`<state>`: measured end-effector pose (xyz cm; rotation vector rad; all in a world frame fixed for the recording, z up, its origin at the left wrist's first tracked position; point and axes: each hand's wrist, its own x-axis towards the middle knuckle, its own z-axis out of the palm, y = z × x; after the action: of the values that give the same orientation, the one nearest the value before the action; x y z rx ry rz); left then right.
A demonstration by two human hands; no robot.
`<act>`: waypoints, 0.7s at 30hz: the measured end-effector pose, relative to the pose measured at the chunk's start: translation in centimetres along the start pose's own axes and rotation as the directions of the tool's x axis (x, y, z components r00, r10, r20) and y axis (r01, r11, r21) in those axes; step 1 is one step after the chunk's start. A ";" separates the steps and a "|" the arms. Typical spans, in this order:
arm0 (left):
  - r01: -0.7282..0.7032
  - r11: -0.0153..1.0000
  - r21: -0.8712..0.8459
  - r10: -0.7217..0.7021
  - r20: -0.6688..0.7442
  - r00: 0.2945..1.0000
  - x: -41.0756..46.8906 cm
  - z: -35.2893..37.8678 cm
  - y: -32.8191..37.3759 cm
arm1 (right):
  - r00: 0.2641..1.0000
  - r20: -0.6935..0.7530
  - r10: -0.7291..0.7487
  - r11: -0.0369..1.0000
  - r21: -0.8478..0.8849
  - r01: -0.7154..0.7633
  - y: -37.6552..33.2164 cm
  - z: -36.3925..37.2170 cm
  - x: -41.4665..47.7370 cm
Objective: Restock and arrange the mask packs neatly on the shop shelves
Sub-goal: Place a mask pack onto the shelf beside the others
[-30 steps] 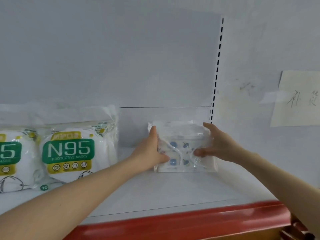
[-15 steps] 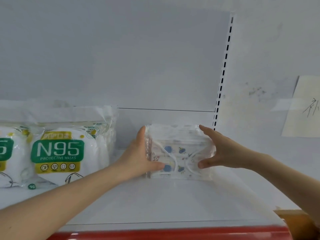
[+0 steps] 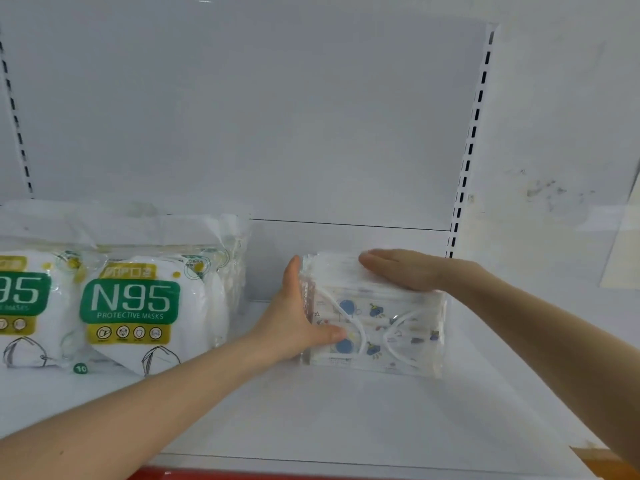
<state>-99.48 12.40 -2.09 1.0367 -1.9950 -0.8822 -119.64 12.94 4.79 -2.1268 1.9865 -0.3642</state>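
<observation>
Red strip [image 3: 311,474] along the front lip of the shelf [image 3: 346,417], nearest the camera. Both forearms reaching in over the white deck. Left hand [image 3: 298,320] set against the left end of the pack [image 3: 381,330]: fingers straight and together, pointing up along that end, thumb laid flat on the front face. Right hand [image 3: 405,271] palm-down on the top edge of the pack, fingers extended and together, pointing left, pressing rather than grasping. Pack standing upright on its long edge, right of centre on the shelf, near the back panel [image 3: 277,116]; contact with the panel not discernible. Clear wrap, white masks with blue print and white ear loops facing forward. Two N95 packs [image 3: 138,306] upright to the left, apart from the left hand, the far-left one cut by the frame edge. Slotted upright [image 3: 471,143] just behind and right of the pack. Paper sheet [image 3: 623,258] on the wall at far right, partly out of view.
</observation>
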 end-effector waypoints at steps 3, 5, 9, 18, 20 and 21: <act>0.009 1.000 -0.028 -0.009 -0.006 1.000 0.1 0.1 -0.4 | 1.000 0.029 0.010 0.999 0.030 -0.010 0.2 0.3 0.4; 0.015 0.999 -0.046 -0.015 -0.005 1.000 0.1 0.1 -0.6 | 1.000 -0.006 -0.011 1.000 0.015 0.012 0.1 0.3 0.7; 0.034 0.997 -0.068 -0.033 0.020 0.999 0.4 0.1 -0.9 | 0.998 0.059 -0.034 0.999 0.018 0.033 -0.3 0.3 1.0; 0.073 0.991 -0.112 -0.064 0.086 0.994 1.2 0.0 -1.4 | 0.976 -0.196 0.099 0.797 0.602 0.040 4.8 1.9 -5.9; 0.077 0.986 -0.148 -0.064 0.090 0.994 1.3 0.1 -1.4 | 0.989 -0.118 0.087 0.793 0.609 0.003 5.7 3.2 -6.5; 0.072 0.984 -0.163 -0.058 0.089 0.994 1.4 0.2 -1.5 | 0.997 -0.075 0.030 0.780 0.625 0.023 6.1 3.7 -6.3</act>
<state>-99.66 10.57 -2.98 0.9891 -1.9270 -1.1238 -124.62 18.78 -0.89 -1.6875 1.5831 -0.9737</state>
